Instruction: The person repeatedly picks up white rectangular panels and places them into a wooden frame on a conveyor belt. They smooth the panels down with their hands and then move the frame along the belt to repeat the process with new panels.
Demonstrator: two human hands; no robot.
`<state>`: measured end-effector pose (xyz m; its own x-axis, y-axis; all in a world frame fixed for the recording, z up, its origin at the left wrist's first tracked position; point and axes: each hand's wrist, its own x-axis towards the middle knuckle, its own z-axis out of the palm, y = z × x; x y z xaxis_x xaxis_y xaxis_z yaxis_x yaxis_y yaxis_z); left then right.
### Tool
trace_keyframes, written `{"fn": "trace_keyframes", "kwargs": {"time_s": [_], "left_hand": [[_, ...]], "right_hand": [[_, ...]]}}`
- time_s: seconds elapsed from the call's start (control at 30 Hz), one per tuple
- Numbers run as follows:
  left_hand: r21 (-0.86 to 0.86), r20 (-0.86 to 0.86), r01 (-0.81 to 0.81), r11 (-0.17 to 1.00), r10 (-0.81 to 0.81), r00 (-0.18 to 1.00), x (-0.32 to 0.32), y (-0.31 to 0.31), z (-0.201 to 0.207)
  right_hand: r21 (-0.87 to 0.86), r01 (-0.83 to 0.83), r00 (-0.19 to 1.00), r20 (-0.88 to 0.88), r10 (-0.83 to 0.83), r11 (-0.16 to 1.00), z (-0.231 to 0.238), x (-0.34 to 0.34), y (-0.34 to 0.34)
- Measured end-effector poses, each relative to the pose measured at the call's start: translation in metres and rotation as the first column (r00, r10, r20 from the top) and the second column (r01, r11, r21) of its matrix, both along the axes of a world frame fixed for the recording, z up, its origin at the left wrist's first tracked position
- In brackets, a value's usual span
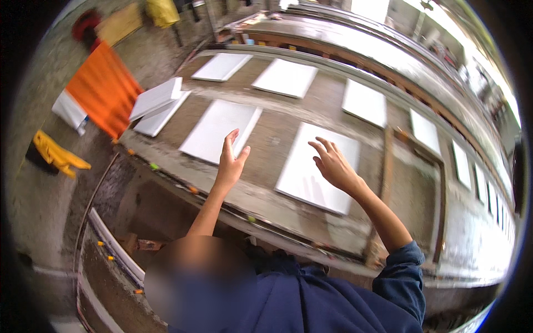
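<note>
The left hand (pixel 234 161), empty and relaxed, was at the right edge of the left sheet (pixel 214 125); the right hand (pixel 337 167), fingers spread, gripped nothing over the right sheet (pixel 297 166), contact unclear. Both lay flat on the bench (pixel 273 130). The overlapping pair (pixel 158 102) apparently remained to be separated; the far row (pixel 286 77) appeared fully laid out.

I note one navy-blue top (pixel 322 302), plain cloth, with long, deep folds running down it and crumpled fabric along its upper edge. To the right of the top, the right sleeve (pixel 404 277), matching blue, is creased and bunched, ending near the elbow. Beyond the top, right forearm (pixel 383 216) and right hand (pixel 336 166) are bare; left forearm (pixel 206 211) and left hand (pixel 231 160) likewise. Left of the top, clothing detail is blurred.
</note>
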<state>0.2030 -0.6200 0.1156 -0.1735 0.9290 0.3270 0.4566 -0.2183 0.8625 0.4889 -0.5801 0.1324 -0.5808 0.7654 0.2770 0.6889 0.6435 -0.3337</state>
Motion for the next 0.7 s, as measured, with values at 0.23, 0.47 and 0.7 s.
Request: {"fn": "trace_keyframes", "kwargs": {"time_s": [0.23,0.47,0.7], "left_hand": [[0.142,0.160,-0.306,0.941,0.283,0.946,-0.202,0.005,-0.020],[0.119,0.164,-0.440,0.890,0.419,0.893,-0.289,0.000,-0.023],[0.076,0.100,-0.469,0.880,0.462,0.881,-0.318,0.002,-0.033]], "right_hand": [[-0.089,-0.373,0.918,-0.178,0.354,0.923,-0.013,-0.258,0.077],[-0.204,-0.439,0.894,-0.196,0.403,0.875,-0.024,-0.383,0.116],[-0.246,-0.421,0.901,-0.225,0.371,0.873,-0.033,-0.425,0.137]]}}
